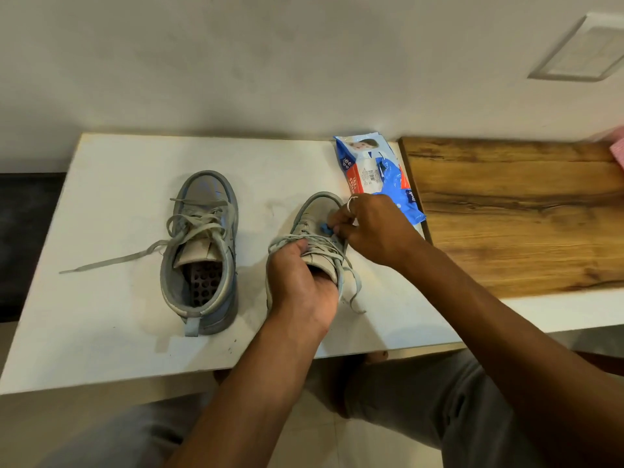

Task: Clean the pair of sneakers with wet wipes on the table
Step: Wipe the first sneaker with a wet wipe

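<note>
Left hand [300, 285] grip is closed around the collar of the right-side grey lace-up sneaker [317, 228], tilting it on the white worktop [118, 157]. Right hand [374, 228] pinches a small blue piece [325, 228] against its upper. Second grey sneaker [202, 251] stands alongside, untouched. Blue wet-wipe packet [374, 173] lies just behind.

The left hand [300, 285] is gripping the right sneaker [315, 216] around its collar and laces on the white table [111, 346]. The right hand [373, 228] is pinching a small blue piece [325, 228] against its side. The other sneaker [201, 251] is standing to the left, and the wipes pack [373, 173] is lying beside a wooden board [520, 214].
</note>
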`<state>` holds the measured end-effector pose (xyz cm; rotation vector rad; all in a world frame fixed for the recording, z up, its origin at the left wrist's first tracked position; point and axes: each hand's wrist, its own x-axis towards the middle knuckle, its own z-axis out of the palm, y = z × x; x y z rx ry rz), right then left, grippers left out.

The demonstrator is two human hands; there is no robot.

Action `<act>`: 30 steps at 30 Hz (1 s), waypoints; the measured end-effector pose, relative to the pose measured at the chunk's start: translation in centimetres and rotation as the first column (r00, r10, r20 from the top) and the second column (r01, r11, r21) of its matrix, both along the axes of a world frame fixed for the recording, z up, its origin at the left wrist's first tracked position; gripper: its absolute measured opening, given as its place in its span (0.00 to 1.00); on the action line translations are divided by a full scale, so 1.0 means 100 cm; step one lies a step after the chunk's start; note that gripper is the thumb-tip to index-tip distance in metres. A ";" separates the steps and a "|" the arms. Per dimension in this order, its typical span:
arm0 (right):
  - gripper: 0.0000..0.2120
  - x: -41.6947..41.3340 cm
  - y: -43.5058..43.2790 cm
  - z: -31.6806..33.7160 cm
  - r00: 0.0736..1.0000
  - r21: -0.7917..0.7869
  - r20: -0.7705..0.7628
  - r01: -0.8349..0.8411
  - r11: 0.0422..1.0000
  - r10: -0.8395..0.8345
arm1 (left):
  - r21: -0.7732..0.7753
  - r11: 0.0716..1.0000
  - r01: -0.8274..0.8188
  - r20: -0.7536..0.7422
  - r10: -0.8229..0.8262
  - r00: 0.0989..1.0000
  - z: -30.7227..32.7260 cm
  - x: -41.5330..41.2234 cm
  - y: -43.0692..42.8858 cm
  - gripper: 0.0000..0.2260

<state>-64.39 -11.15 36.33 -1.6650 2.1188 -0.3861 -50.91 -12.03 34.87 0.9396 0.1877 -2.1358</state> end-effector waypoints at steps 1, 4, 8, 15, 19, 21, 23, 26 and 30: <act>0.10 -0.002 -0.001 0.002 1.000 0.035 -0.003 -0.017 0.999 0.017 | -0.012 1.000 0.003 -0.005 -0.003 1.000 -0.002 0.000 0.001 0.20; 0.10 -0.003 -0.007 -0.001 0.998 0.031 -0.038 -0.051 0.998 0.052 | -0.009 1.000 -0.002 -0.002 0.002 1.000 -0.002 0.001 -0.001 0.20; 0.10 -0.001 -0.016 -0.015 0.983 -0.130 -0.182 -0.062 0.990 0.038 | 0.018 1.000 -0.007 0.024 0.007 1.000 0.004 0.001 -0.001 0.19; 0.09 0.010 -0.033 -0.025 0.988 -0.275 -0.108 0.081 0.958 -0.114 | 0.020 1.000 -0.015 0.034 0.014 0.999 0.009 0.001 0.000 0.18; 0.09 0.004 -0.042 -0.020 0.969 -0.324 -0.046 0.215 0.921 -0.242 | 0.020 1.000 -0.022 0.036 0.021 0.999 0.010 0.001 0.004 0.16; 0.09 0.002 -0.045 -0.017 0.976 -0.271 -0.044 0.192 0.943 -0.212 | 0.017 1.000 -0.015 0.042 0.014 0.999 0.011 0.001 0.005 0.14; 0.11 0.002 -0.045 -0.011 0.993 -0.199 -0.057 0.090 0.976 -0.104 | 0.015 1.000 -0.019 0.041 0.019 0.999 0.012 0.000 0.005 0.13; 0.12 -0.001 -0.047 0.000 0.997 -0.175 -0.081 -0.007 0.985 -0.007 | -0.003 1.000 -0.018 0.086 0.018 0.996 0.013 -0.001 0.009 0.13; 0.11 -0.011 -0.046 0.014 0.995 -0.162 -0.060 0.067 0.985 -0.078 | -0.033 0.999 0.033 0.200 -0.025 0.980 0.016 -0.011 0.031 0.11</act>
